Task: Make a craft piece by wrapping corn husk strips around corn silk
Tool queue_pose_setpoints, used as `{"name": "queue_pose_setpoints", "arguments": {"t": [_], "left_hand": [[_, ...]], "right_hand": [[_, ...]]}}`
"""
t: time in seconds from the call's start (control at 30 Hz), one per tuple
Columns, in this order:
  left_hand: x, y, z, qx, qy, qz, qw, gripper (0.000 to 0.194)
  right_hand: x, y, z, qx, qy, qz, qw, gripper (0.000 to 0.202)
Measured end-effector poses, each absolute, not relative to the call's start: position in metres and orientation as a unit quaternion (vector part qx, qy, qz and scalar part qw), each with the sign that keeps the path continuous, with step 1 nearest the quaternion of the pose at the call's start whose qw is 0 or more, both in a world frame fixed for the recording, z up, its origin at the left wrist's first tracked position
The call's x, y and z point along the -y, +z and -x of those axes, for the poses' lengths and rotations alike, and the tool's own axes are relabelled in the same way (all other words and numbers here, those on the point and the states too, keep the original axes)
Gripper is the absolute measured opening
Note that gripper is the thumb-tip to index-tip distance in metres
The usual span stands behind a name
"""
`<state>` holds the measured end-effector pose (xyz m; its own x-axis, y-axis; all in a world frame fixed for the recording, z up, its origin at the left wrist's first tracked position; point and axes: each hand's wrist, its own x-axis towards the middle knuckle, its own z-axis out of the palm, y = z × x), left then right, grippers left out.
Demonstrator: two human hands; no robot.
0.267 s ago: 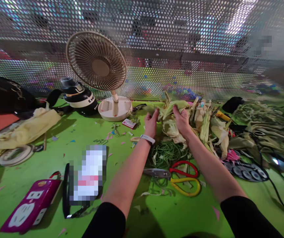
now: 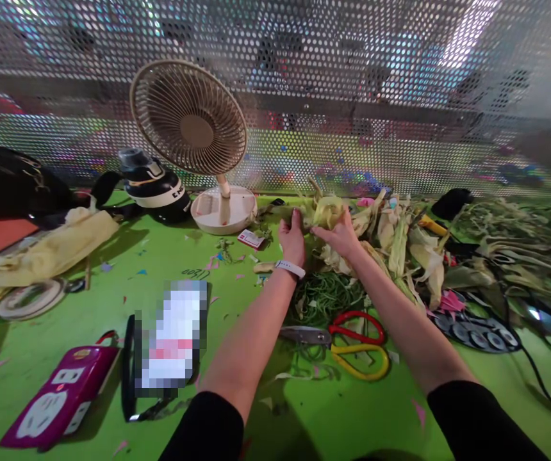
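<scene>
Between twelve and one o'clock, the left hand and right hand pinch a pale green husk between thumbs and fingers. At eleven, a lidded black bottle stands near the fan, its contents hidden.

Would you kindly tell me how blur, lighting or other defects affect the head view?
In the head view, the husk between left hand and right hand looks smeared, the perforated screen hazes at upper right, pixelation hides a flat object, and shadow darkens the green tabletop near the bottom.
</scene>
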<state>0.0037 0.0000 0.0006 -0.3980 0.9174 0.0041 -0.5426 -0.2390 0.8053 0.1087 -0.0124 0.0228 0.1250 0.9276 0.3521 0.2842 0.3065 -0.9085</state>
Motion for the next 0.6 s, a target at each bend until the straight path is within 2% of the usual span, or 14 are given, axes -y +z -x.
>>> {"name": "queue_pose_setpoints", "arguments": {"t": [0.1, 0.17, 0.33, 0.5, 0.6], "left_hand": [[0.004, 0.003, -0.009, -0.367, 0.737, -0.255, 0.507, 0.025], [0.006, 0.005, -0.01, -0.375, 0.727, -0.254, 0.516, 0.025], [0.0, 0.009, 0.0, -0.419, 0.72, -0.197, 0.517, 0.025], [-0.008, 0.009, 0.007, -0.426, 0.704, -0.093, 0.561, 0.018], [-0.012, 0.007, 0.005, -0.43, 0.69, -0.068, 0.578, 0.019]], "right_hand": [[0.014, 0.018, -0.105, 0.628, 0.218, 0.561, 0.494, 0.014], [0.014, 0.014, -0.107, 0.623, 0.211, 0.562, 0.501, 0.008], [0.009, 0.006, -0.118, 0.602, 0.263, 0.479, 0.582, 0.032], [0.003, -0.005, -0.121, 0.565, 0.323, 0.474, 0.593, 0.031], [0.003, -0.007, -0.12, 0.553, 0.357, 0.474, 0.585, 0.024]]}}
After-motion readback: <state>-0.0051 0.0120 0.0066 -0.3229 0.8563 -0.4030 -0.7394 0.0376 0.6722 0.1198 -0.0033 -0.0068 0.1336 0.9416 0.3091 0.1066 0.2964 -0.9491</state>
